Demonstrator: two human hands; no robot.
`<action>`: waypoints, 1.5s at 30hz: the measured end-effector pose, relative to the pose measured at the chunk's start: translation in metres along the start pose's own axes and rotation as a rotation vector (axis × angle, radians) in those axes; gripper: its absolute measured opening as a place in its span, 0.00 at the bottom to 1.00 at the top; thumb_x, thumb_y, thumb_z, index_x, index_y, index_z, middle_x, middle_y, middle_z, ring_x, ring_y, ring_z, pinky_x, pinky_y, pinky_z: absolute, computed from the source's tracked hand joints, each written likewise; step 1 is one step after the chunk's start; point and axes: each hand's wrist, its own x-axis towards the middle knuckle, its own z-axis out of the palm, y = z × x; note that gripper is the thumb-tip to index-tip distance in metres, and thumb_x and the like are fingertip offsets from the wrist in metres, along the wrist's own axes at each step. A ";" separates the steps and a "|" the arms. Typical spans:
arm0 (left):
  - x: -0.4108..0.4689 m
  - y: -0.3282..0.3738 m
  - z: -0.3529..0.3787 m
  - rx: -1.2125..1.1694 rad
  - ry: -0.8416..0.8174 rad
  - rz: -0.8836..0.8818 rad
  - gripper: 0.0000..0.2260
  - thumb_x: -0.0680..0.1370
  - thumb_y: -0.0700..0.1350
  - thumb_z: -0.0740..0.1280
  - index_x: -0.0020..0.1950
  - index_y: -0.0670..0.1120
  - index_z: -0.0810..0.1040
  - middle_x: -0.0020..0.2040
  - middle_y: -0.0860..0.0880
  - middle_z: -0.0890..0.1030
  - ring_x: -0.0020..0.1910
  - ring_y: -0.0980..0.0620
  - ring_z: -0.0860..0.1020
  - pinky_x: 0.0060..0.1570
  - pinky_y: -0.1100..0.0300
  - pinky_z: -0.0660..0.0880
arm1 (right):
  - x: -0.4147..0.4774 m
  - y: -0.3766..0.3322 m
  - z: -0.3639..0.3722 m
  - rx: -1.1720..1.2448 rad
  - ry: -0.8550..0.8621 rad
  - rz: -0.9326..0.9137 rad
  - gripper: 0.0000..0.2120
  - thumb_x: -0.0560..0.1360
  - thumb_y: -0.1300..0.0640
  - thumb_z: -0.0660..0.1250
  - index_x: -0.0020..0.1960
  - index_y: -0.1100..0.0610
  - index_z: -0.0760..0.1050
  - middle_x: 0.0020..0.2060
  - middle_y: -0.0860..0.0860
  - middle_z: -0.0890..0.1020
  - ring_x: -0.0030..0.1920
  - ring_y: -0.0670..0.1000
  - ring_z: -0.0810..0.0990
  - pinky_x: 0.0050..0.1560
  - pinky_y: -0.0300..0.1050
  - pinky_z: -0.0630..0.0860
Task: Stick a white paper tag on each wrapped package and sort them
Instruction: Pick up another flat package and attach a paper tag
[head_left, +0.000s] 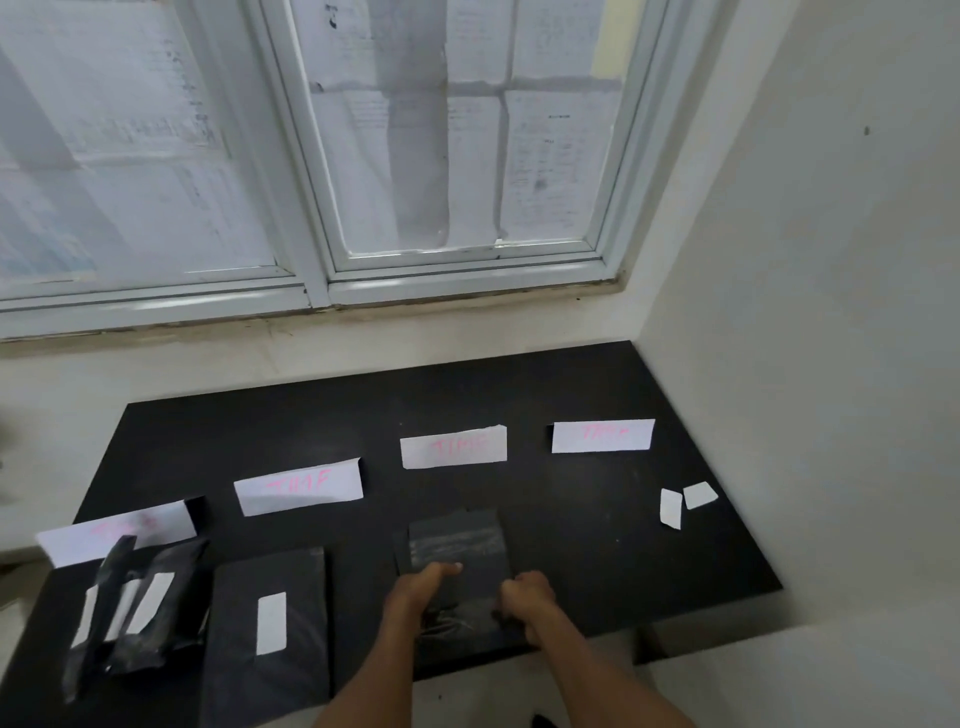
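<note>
A black wrapped package (457, 545) lies flat on the black table (597, 561), below the third paper sign. My left hand (415, 590) grips its near left side, thumb resting on top. My right hand (524, 597) is closed on its near right edge. No white tag shows on this package. Left of it lies a larger black package (270, 670) with a white paper tag (271, 622) on it. At the far left, a pile of black packages (150, 613) carries several white tags. Two loose white tags (671, 508) (700, 494) lie at the right.
Four white paper signs with pink writing sit in a row across the table: far left (119, 530), second (298, 486), third (453, 446), right (602, 435). A white wall (805, 312) borders the table's right side, and a window (441, 156) stands behind.
</note>
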 end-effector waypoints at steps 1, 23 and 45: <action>-0.004 0.004 0.006 0.013 -0.007 -0.006 0.41 0.51 0.59 0.78 0.59 0.40 0.78 0.56 0.41 0.80 0.52 0.40 0.80 0.55 0.48 0.79 | 0.006 0.002 -0.007 0.004 0.003 -0.013 0.14 0.68 0.59 0.64 0.49 0.64 0.80 0.48 0.59 0.82 0.46 0.57 0.81 0.42 0.44 0.79; -0.006 0.118 0.237 -0.283 0.172 0.431 0.08 0.80 0.45 0.64 0.52 0.41 0.77 0.50 0.41 0.78 0.48 0.47 0.75 0.48 0.57 0.71 | 0.129 0.008 -0.227 0.466 0.269 -0.009 0.07 0.70 0.59 0.64 0.42 0.56 0.80 0.44 0.57 0.82 0.44 0.57 0.80 0.46 0.49 0.77; 0.021 0.158 0.259 -0.314 0.082 0.449 0.08 0.79 0.46 0.66 0.49 0.41 0.77 0.47 0.41 0.81 0.47 0.45 0.79 0.54 0.48 0.79 | 0.159 0.031 -0.268 0.567 0.327 0.321 0.11 0.69 0.63 0.73 0.46 0.70 0.79 0.39 0.62 0.83 0.33 0.57 0.79 0.26 0.39 0.70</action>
